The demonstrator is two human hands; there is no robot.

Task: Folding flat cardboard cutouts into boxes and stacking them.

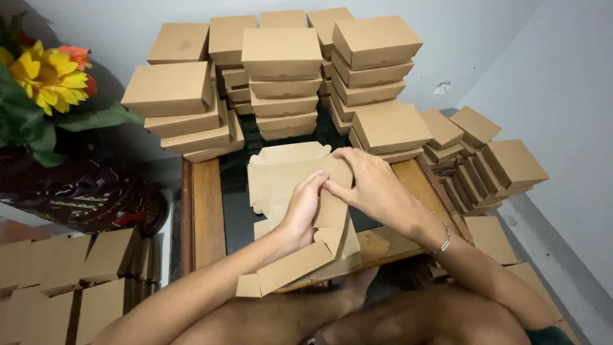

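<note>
A flat brown cardboard box blank (281,179) lies half folded on a small table (207,211) with a wooden frame and dark glass top. My left hand (301,211) presses on the blank's middle, fingers curled against a raised flap. My right hand (367,185) pinches that same flap from the right, thumb and fingers meeting my left fingertips. A thin bracelet sits on my right wrist. More flat blanks (294,271) lie stacked under the one I hold, hanging over the table's near edge.
Several stacks of folded brown boxes (284,76) fill the table's far side. More boxes (485,160) lean in rows at the right by the wall. Flat blanks (57,281) stand at lower left. A flower arrangement (45,83) sits at left. My bare legs are below.
</note>
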